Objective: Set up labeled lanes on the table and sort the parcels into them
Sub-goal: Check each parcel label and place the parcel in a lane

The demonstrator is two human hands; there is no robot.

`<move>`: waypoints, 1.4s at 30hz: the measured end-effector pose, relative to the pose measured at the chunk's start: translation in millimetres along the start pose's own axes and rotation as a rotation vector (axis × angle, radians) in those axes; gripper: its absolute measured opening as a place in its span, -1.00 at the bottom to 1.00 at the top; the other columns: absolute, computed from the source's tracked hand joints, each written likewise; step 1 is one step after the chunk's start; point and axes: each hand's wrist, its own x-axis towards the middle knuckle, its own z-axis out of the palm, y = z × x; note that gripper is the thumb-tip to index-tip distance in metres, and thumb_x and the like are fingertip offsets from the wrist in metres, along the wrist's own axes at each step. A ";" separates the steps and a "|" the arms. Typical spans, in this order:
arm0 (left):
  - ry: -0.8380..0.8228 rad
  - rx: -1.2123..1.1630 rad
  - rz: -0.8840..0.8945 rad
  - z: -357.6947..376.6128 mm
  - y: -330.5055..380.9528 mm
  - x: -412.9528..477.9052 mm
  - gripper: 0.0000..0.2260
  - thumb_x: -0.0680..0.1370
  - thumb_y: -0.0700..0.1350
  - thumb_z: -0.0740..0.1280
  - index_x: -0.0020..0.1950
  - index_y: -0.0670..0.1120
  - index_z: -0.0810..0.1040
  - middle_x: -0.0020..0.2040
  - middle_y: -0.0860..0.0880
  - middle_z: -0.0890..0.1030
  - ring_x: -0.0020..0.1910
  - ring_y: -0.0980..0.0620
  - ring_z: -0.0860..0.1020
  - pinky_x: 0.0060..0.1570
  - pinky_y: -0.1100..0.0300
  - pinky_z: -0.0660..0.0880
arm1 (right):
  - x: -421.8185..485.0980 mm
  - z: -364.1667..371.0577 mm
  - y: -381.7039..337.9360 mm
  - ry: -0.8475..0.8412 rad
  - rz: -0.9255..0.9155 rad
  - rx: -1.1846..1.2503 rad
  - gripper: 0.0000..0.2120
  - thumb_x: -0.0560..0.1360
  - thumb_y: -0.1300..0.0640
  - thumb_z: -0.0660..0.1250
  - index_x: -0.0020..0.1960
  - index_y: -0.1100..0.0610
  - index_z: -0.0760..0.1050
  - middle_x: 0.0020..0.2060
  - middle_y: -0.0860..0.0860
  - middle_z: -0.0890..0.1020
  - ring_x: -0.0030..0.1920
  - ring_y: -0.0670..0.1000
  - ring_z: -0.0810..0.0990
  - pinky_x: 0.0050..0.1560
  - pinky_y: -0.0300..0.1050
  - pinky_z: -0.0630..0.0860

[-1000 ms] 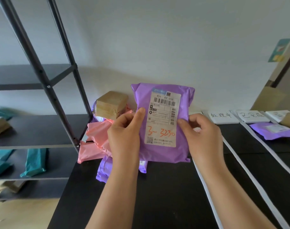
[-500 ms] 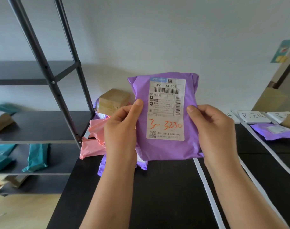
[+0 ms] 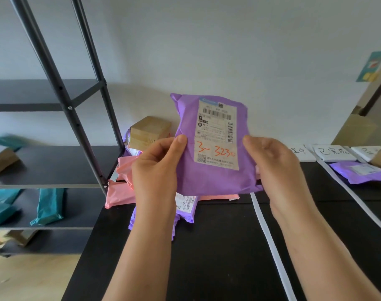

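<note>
Above the black table (image 3: 217,257), the purple plastic mailer parcel (image 3: 213,181), pinched at its sides by left hand (image 3: 157,170) and right hand (image 3: 276,168), has been tilted slightly, label apparently being read, no lane yet chosen.

Purple parcel (image 3: 209,146): matt crinkled plastic, paper label (image 3: 216,133); table (image 3: 217,246): smooth matt black.

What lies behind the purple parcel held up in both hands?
Around the held parcel show pink parcels, a taped brown box and another purple parcel on the black table. The pile's middle and part of a lane label are covered.
</note>
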 end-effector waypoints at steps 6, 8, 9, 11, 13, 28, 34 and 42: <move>0.058 0.039 0.049 1.2 -3.9 0.5 -0.92 0.50 -0.02 0.48 -0.18 0.03 0.72 -0.19 0.05 0.72 -0.16 0.02 0.68 -0.15 0.10 0.60 | -1.7 5.0 15.3 -0.055 0.021 -0.015 -0.85 0.47 -0.02 0.46 -0.03 0.01 0.58 -0.23 -0.25 0.69 -0.18 -0.23 0.68 -0.34 -0.33 0.58; 0.043 0.028 0.025 1.7 -4.5 0.2 -0.91 0.48 0.02 0.49 -0.21 0.06 0.71 -0.17 0.02 0.72 -0.07 -0.08 0.68 -0.06 -0.04 0.62 | -0.7 3.4 18.9 -0.025 -0.007 -0.049 -0.95 0.52 0.03 0.43 -0.07 -0.03 0.57 -0.26 -0.30 0.67 -0.19 -0.28 0.66 -0.38 -0.36 0.55; 0.039 0.016 0.008 2.2 -3.7 -0.5 -0.89 0.45 0.07 0.49 -0.21 0.06 0.71 -0.15 0.00 0.72 -0.03 -0.14 0.67 -0.01 -0.11 0.60 | 0.0 2.4 20.1 -0.010 -0.015 -0.062 -0.96 0.54 0.03 0.41 -0.08 -0.04 0.57 -0.27 -0.31 0.66 -0.19 -0.29 0.65 -0.38 -0.36 0.55; 0.026 -0.027 -0.027 1.9 -1.4 -1.3 -0.78 0.40 0.17 0.47 -0.19 0.04 0.72 -0.14 -0.05 0.71 -0.05 -0.17 0.65 0.01 -0.15 0.58 | 1.6 -0.4 21.8 0.020 -0.025 -0.073 -0.93 0.57 0.04 0.37 -0.10 -0.07 0.56 -0.26 -0.32 0.65 -0.18 -0.30 0.64 -0.36 -0.36 0.56; -0.007 -0.060 -0.045 1.3 -0.5 0.1 -0.75 0.40 0.16 0.44 -0.15 0.00 0.74 -0.16 -0.02 0.69 -0.14 0.00 0.63 -0.08 0.01 0.56 | 2.7 -3.4 22.3 0.044 -0.036 -0.065 -0.88 0.59 0.03 0.34 -0.12 -0.10 0.55 -0.24 -0.34 0.64 -0.16 -0.33 0.62 -0.35 -0.39 0.55; -0.062 -0.052 -0.049 4.8 -4.6 2.6 -0.76 0.35 0.06 0.49 -0.12 -0.07 0.73 -0.10 -0.05 0.73 -0.07 0.00 0.68 -0.02 0.13 0.64 | 5.4 -12.7 18.2 0.212 -0.078 0.027 -0.92 0.60 0.03 0.34 -0.04 -0.02 0.59 -0.11 -0.14 0.70 -0.03 -0.13 0.69 -0.04 -0.08 0.64; -0.042 -0.024 -0.053 4.9 -6.3 5.4 -0.82 0.46 -0.01 0.48 -0.08 -0.10 0.72 -0.06 -0.07 0.72 0.03 -0.10 0.67 0.08 0.03 0.62 | 5.2 -12.9 14.9 0.236 -0.064 0.038 -0.92 0.57 0.02 0.37 -0.09 -0.05 0.61 -0.16 -0.14 0.71 -0.06 -0.12 0.69 -0.01 -0.06 0.64; -0.055 0.106 -0.132 -0.5 -21.8 15.1 -0.79 0.46 0.12 0.46 -0.04 0.02 0.72 -0.08 -0.01 0.71 -0.10 0.05 0.61 -0.03 0.10 0.53 | 0.3 -10.8 8.4 0.164 -0.030 -0.038 -0.81 0.52 0.02 0.43 -0.26 0.02 0.60 -0.33 -0.01 0.67 -0.21 0.08 0.62 -0.28 0.12 0.56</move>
